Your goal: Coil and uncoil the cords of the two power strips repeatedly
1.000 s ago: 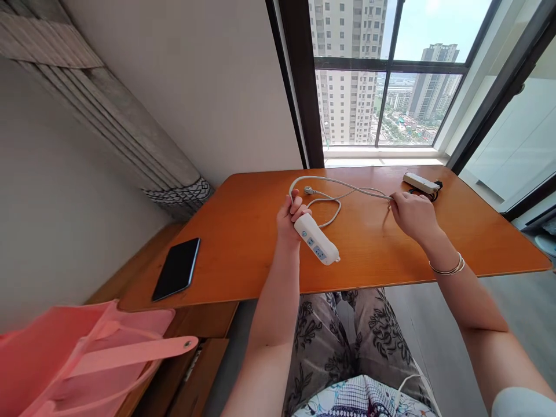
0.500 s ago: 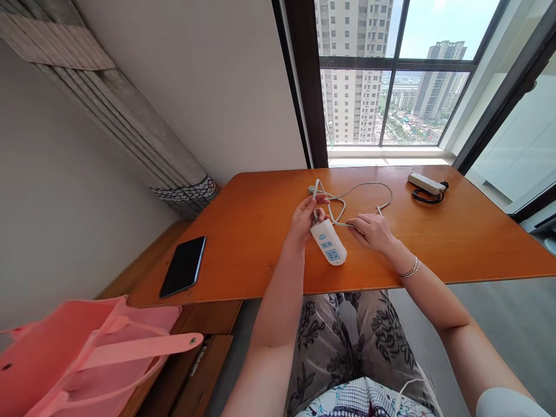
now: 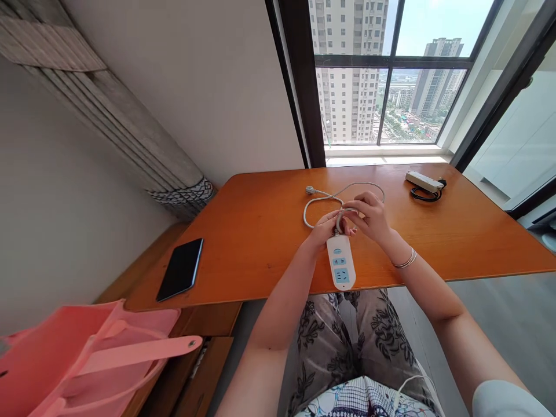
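Observation:
A white power strip [image 3: 341,267] with blue sockets lies at the near edge of the orange wooden table [image 3: 260,231]. My left hand [image 3: 325,227] is closed on the strip's far end, where the cable leaves it. My right hand [image 3: 369,215] pinches the grey-white cable [image 3: 319,198] just above the strip. The cable loops across the table behind my hands, and its plug [image 3: 309,189] rests at the far end of the loop.
A black phone [image 3: 180,269] lies on the table's left corner. A second power strip [image 3: 422,182] with a black cord sits at the far right by the window. A pink bag [image 3: 87,353] is at lower left. A rolled mat [image 3: 130,127] leans on the wall.
Both hands came together near the table's front edge. The power strip turned to point toward me. My right hand moved from stretching the cable out to gathering it into a loop at the strip's end.

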Tool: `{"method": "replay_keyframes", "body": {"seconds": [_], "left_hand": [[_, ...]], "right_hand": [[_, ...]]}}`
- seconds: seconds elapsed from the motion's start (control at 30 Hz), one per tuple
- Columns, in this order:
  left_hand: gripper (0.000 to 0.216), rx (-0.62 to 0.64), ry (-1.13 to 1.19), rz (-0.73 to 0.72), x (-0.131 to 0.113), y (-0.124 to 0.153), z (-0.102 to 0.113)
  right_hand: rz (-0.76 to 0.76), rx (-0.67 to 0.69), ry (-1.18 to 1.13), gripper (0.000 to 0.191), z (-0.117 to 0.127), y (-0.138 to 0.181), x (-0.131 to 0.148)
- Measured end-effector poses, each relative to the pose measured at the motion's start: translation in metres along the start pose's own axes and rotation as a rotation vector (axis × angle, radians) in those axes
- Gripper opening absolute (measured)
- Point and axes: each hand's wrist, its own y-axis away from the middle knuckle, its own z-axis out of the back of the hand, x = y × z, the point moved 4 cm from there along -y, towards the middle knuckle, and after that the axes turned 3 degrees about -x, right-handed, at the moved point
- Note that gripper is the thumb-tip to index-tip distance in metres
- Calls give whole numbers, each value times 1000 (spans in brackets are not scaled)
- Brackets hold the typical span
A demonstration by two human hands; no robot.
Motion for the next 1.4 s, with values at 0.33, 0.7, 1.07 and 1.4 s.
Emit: {"method": "replay_keyframes", "body": {"seconds": [0.33,0.7,1.07,1.4], "left_hand": [[31,48,94,-19,-8,8,-4],[21,37,241,52,-10,12,-7],[32,23,251,123,-7,13,-7],[36,70,181,106,-7,15,-7]], "right_hand": [[-420,176,-378,49,-11,5,-27],[-701,76,-642,57,-6,11,-35],[-751,-1,-794,48,-9,12,-35],[-707,-5,-761,52,-12,15,-32]]}}
